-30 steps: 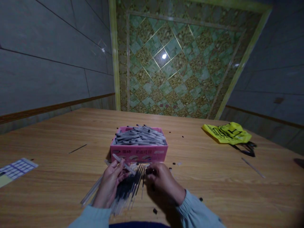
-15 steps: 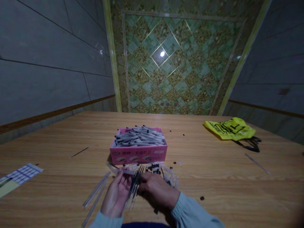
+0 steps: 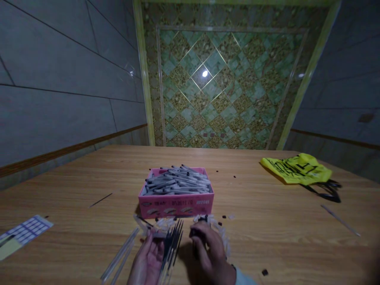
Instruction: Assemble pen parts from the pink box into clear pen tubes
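Note:
My left hand (image 3: pixel 147 257) is closed around a pale translucent pen barrel (image 3: pixel 160 234), pinched under the thumb. Right beside it lies a fan of thin dark pen refills (image 3: pixel 173 241) on the table. My right hand (image 3: pixel 212 253) is over a scatter of small black caps (image 3: pixel 203 218), its fingers curled together; whatever sits at the fingertips is too dark to make out. Clear plastic bits (image 3: pixel 225 241) lie around that hand. Beyond both hands stands a pink box (image 3: pixel 176 206), heaped with grey pens (image 3: pixel 178 180) that have black ends.
Several clear tubes (image 3: pixel 120 255) rest left of my left hand. A blue-and-white gridded card (image 3: pixel 28 233) lies far left, near a thin dark rod (image 3: pixel 101 200). On the right are a yellow bag (image 3: pixel 299 169) with black straps and a slim stick (image 3: pixel 340 219).
My right hand has moved right, away from the refills and over the black caps. The left hand keeps its hold on the barrel. The view has tilted slightly upward.

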`<action>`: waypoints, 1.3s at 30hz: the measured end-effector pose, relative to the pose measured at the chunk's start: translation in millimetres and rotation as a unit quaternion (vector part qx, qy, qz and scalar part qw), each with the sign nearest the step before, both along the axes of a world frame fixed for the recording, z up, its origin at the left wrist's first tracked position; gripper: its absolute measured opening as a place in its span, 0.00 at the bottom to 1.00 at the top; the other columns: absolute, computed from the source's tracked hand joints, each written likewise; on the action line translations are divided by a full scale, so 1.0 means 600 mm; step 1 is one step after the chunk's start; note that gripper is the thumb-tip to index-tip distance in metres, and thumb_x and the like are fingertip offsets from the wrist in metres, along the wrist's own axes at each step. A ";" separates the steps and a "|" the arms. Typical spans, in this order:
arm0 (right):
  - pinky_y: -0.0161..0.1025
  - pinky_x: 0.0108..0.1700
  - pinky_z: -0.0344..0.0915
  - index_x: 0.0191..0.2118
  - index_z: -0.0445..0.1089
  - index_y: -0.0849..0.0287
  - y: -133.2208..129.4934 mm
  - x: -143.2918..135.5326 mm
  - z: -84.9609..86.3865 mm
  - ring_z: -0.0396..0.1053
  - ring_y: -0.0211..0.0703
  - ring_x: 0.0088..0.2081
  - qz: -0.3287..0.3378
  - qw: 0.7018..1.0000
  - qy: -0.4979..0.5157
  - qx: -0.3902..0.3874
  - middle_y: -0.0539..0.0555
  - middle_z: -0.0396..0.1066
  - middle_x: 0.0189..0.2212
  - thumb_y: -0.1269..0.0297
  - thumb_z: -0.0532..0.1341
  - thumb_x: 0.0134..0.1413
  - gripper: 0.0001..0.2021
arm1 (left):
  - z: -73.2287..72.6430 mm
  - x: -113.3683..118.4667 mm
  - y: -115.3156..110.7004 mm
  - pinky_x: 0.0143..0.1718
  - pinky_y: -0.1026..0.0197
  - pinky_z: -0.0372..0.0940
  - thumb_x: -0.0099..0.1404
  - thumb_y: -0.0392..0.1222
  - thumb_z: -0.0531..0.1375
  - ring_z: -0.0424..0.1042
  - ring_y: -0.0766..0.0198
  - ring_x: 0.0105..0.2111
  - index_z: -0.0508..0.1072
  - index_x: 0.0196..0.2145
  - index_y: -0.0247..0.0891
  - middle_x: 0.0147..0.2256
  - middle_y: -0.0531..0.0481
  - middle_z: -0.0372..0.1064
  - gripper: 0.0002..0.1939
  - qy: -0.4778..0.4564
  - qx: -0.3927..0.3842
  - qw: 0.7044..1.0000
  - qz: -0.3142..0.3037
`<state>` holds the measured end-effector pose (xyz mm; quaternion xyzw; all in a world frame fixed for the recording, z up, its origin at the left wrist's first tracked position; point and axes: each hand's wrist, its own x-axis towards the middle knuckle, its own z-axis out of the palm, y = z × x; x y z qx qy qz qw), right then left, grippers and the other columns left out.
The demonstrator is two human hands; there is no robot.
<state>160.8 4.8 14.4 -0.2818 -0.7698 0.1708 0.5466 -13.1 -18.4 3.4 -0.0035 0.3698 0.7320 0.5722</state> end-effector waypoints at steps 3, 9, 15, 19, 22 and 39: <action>0.35 0.30 0.67 0.43 0.64 0.56 -0.018 0.008 0.037 0.69 0.38 0.29 0.008 0.981 0.166 -0.099 0.54 0.69 0.33 0.70 0.54 0.58 0.08 | 0.007 0.011 -0.005 0.26 0.67 0.72 0.62 0.27 0.52 0.75 0.66 0.26 0.71 0.40 0.31 0.28 0.47 0.75 0.11 -0.006 0.001 1.000 -0.015; 0.35 0.26 0.68 0.38 0.66 0.54 -0.043 0.009 0.084 0.69 0.37 0.26 0.075 0.946 0.296 -0.112 0.53 0.68 0.32 0.69 0.57 0.56 0.05 | 0.012 0.027 -0.013 0.24 0.69 0.71 0.60 0.26 0.54 0.75 0.67 0.25 0.71 0.36 0.32 0.29 0.48 0.75 0.09 -0.022 -0.013 0.999 -0.041; 0.36 0.27 0.70 0.39 0.67 0.54 -0.046 0.007 0.081 0.69 0.39 0.28 0.086 0.962 0.253 -0.058 0.55 0.69 0.31 0.72 0.56 0.56 0.07 | 0.002 0.030 -0.013 0.23 0.69 0.70 0.61 0.26 0.55 0.75 0.68 0.25 0.70 0.34 0.34 0.28 0.49 0.75 0.07 -0.024 -0.023 0.998 -0.052; 0.39 0.31 0.69 0.40 0.68 0.53 -0.042 0.008 0.075 0.70 0.43 0.33 0.088 0.977 0.193 -0.032 0.55 0.71 0.31 0.76 0.57 0.54 0.12 | 0.003 0.036 -0.015 0.24 0.69 0.71 0.60 0.26 0.55 0.75 0.67 0.27 0.70 0.34 0.34 0.29 0.48 0.76 0.08 -0.017 -0.018 0.998 -0.060; 0.41 0.36 0.68 0.38 0.70 0.54 -0.040 0.008 0.078 0.70 0.43 0.35 0.081 0.988 0.132 -0.024 0.54 0.72 0.31 0.77 0.58 0.52 0.12 | 0.008 0.044 -0.019 0.23 0.70 0.70 0.59 0.25 0.55 0.75 0.68 0.25 0.71 0.33 0.33 0.29 0.48 0.76 0.08 -0.012 -0.016 0.997 -0.073; 0.35 0.29 0.49 0.28 0.74 0.55 0.041 0.036 0.013 0.64 0.39 0.32 -0.068 0.900 -0.418 -0.103 0.51 0.69 0.28 0.64 0.59 0.52 0.07 | 0.018 0.029 -0.015 0.23 0.72 0.71 0.63 0.25 0.50 0.77 0.65 0.27 0.71 0.39 0.33 0.29 0.46 0.77 0.13 -0.109 -0.022 0.993 -0.049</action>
